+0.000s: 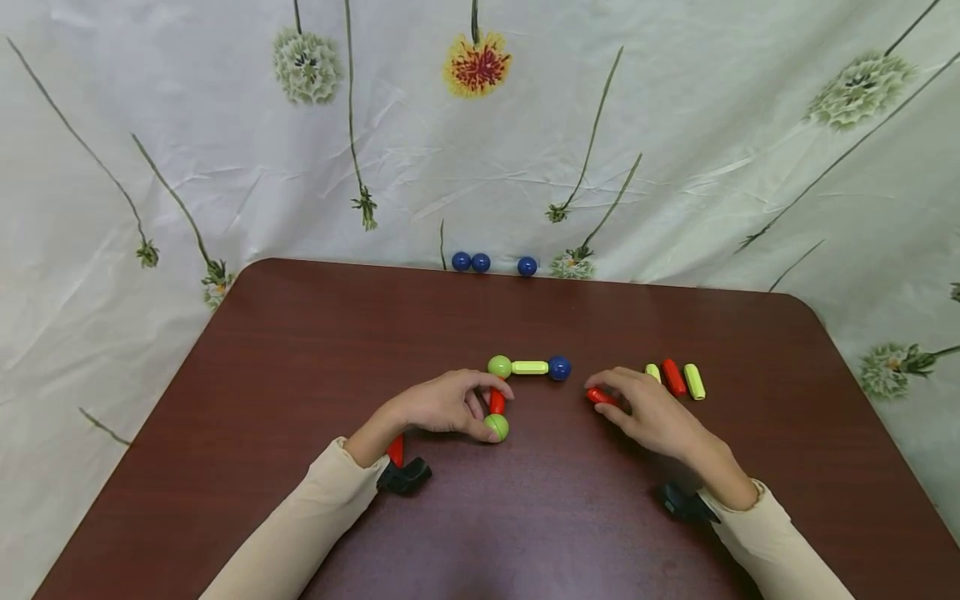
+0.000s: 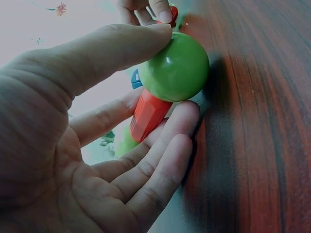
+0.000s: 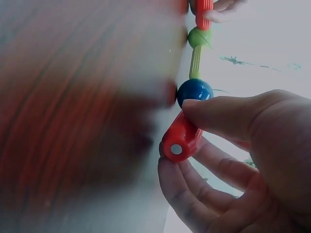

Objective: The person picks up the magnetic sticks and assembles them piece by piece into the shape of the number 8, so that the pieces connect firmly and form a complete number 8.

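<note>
Magnetic rods and balls form a bent chain on the table. My left hand (image 1: 450,404) holds its near arm, the thumb on a green ball (image 2: 177,68) and the fingers around a red rod (image 2: 149,115). At the corner sits another green ball (image 1: 499,366). From there a yellow-green rod (image 1: 530,367) runs right to a blue ball (image 1: 559,368). Right of that ball, my right hand (image 1: 652,417) pinches a loose red rod (image 3: 181,138) between thumb and fingers. A round metal disc (image 3: 176,149) shows on the rod's end.
Beyond the right hand lie a red rod (image 1: 674,377) and two yellow-green rods (image 1: 694,382). Another red piece (image 1: 396,450) is partly hidden by the left wrist. Several blue balls (image 1: 527,266) stand along the far edge of the brown table (image 1: 360,308), before a flowered cloth (image 1: 420,150).
</note>
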Available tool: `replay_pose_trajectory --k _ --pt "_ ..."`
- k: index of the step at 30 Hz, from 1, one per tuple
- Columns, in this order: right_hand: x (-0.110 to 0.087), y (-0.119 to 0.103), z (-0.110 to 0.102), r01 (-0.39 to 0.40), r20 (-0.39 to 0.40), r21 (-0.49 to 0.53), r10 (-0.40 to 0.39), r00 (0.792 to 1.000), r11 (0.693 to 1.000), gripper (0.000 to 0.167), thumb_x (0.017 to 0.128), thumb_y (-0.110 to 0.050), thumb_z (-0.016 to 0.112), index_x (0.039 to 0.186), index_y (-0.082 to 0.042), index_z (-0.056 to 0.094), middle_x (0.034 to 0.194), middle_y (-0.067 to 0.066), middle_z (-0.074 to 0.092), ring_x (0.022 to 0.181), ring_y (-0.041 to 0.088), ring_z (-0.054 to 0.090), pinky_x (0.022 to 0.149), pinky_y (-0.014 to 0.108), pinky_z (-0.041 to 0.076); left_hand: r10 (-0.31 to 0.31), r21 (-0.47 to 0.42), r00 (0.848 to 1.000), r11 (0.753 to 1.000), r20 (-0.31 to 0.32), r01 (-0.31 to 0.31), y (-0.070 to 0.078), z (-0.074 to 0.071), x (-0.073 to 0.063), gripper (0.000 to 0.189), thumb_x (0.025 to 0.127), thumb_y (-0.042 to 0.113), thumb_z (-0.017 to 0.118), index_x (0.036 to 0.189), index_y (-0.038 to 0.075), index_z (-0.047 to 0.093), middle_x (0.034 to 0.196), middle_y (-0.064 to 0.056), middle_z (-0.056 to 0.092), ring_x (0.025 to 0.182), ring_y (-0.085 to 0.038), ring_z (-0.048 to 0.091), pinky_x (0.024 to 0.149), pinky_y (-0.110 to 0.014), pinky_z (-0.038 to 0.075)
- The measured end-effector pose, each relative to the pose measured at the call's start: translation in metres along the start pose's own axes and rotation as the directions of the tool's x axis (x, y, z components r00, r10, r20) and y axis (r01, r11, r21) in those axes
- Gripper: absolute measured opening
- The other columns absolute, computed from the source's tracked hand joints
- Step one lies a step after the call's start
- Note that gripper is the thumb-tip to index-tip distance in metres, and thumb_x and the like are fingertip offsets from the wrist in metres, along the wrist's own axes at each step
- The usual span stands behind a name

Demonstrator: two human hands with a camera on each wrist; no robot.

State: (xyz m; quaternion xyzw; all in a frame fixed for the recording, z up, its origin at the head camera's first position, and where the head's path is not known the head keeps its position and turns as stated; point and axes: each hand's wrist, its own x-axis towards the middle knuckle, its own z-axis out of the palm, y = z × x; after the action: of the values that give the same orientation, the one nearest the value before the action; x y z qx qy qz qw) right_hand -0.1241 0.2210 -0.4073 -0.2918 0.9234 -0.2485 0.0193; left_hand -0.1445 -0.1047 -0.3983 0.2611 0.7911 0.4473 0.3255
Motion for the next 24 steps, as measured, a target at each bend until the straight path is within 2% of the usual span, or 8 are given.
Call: replay_pose_trajectory --k 5,10,16,24 --pt "0.003 -0.005 0.002 0.063 0.003 0.019 -0.064 0.998 0.998 0.026 0.090 -0.006 0.073 0.116 -0.007 0.068 0.109 0.000 0.069 0.099 0.014 0.065 0.085 0.038 0.055 0.000 0.001 1.000 1.000 -0.001 0.000 0.002 -0.001 -0.001 0.056 0.079 0.013 0.084 0.130 0.007 0.061 0.104 -0.008 0.061 0.080 -0.012 0.068 0.073 -0.026 0.053" --pt "0.007 -0.014 0.004 0.116 0.007 0.063 -0.116 0.993 0.991 0.026 0.092 -0.005 0.071 0.117 -0.008 0.068 0.111 -0.001 0.069 0.102 0.012 0.065 0.087 0.036 0.055 0.000 0.001 1.000 1.000 -0.004 0.000 0.003 -0.001 -0.002 0.056 0.079 0.014 0.085 0.129 0.008 0.062 0.103 -0.007 0.061 0.079 -0.012 0.068 0.073 -0.026 0.053" --pt "0.010 -0.025 0.006 0.120 0.020 0.086 -0.122 0.992 0.989 0.031 0.093 -0.009 0.071 0.124 -0.007 0.066 0.118 0.001 0.069 0.105 0.014 0.066 0.089 0.037 0.056 -0.011 -0.002 1.000 1.000 -0.005 0.011 0.004 -0.001 -0.001 0.056 0.079 0.014 0.085 0.129 0.008 0.062 0.104 -0.008 0.061 0.079 -0.012 0.068 0.073 -0.026 0.054" --pt "0.014 -0.034 0.011 0.139 0.048 0.119 -0.145 0.988 0.983 0.027 0.094 -0.012 0.070 0.121 -0.009 0.067 0.114 -0.002 0.069 0.099 0.009 0.065 0.086 0.033 0.056 -0.001 0.004 1.000 1.000 -0.013 0.001 0.004 -0.001 -0.001 0.055 0.078 0.014 0.085 0.128 0.008 0.062 0.103 -0.008 0.062 0.079 -0.012 0.069 0.073 -0.026 0.054"
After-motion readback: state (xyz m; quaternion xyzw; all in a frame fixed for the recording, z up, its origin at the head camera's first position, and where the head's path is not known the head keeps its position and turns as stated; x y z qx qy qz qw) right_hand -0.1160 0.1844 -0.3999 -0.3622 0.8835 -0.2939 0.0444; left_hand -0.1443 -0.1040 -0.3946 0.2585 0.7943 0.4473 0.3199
